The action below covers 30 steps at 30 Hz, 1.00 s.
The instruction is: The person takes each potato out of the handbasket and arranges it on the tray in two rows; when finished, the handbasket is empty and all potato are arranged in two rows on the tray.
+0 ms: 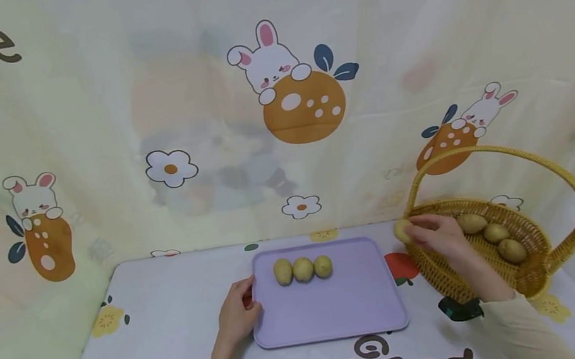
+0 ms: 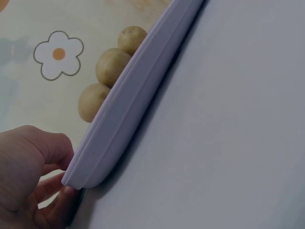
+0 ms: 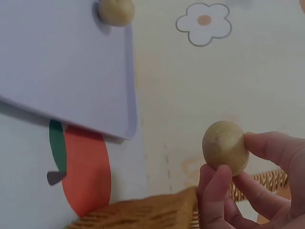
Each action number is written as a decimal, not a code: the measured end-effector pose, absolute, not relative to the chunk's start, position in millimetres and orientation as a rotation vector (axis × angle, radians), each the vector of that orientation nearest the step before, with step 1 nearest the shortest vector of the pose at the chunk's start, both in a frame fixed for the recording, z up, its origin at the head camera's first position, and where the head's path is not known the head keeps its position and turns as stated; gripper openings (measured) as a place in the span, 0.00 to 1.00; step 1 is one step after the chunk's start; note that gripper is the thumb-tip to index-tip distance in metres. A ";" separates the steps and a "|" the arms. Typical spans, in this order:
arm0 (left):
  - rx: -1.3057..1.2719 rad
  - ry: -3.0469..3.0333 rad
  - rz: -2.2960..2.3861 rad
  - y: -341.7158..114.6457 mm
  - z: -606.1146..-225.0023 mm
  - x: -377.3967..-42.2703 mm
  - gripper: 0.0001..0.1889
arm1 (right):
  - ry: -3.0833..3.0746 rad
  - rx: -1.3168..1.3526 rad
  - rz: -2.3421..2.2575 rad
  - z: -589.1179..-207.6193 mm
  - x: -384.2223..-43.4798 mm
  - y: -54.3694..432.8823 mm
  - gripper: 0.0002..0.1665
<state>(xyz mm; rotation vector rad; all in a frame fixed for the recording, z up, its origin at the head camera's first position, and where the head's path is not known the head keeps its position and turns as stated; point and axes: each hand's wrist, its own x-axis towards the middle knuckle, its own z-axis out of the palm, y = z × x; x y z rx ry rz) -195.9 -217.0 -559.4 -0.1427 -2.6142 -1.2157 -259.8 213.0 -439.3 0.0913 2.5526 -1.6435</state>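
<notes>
A lilac tray (image 1: 328,313) lies on the table with three potatoes (image 1: 303,269) in a row near its far edge. At its left edge, my left hand (image 1: 238,310) grips the rim with thumb and bent fingers; the left wrist view shows this hand (image 2: 33,176) at the tray's corner (image 2: 105,152). My right hand (image 1: 442,235) pinches a potato (image 3: 225,148) between thumb and fingertips, above the left rim of a wicker basket (image 1: 532,226). Inside the basket lie three more visible potatoes (image 1: 511,251); my right arm covers part of it.
The basket's tall arched handle (image 1: 569,174) rises over its right side. Behind the table hangs a pale curtain (image 1: 203,92) printed with rabbits and flowers. A patterned cloth (image 1: 175,327) covers the table.
</notes>
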 end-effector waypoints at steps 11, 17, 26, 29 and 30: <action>-0.146 -2.604 -1.222 -215.7 -559.3 -195.1 0.30 | 2.514 0.068 -1.690 -443.1 -263.0 188.5 0.31; -0.141 -2.607 -1.215 -216.0 -559.6 -196.2 0.30 | 2.512 0.042 -1.720 -449.7 -263.3 174.6 0.29; -0.146 -2.601 -1.214 -216.5 -559.1 -196.0 0.30 | 2.507 0.079 -1.669 -464.5 -266.0 153.9 0.27; -0.146 -2.602 -1.215 -216.2 -560.0 -196.1 0.30 | 2.512 0.091 -1.659 -469.1 -267.0 148.2 0.27; -0.142 -2.604 -1.214 -216.2 -560.6 -196.3 0.30 | 2.513 0.087 -1.658 -470.7 -267.4 146.2 0.27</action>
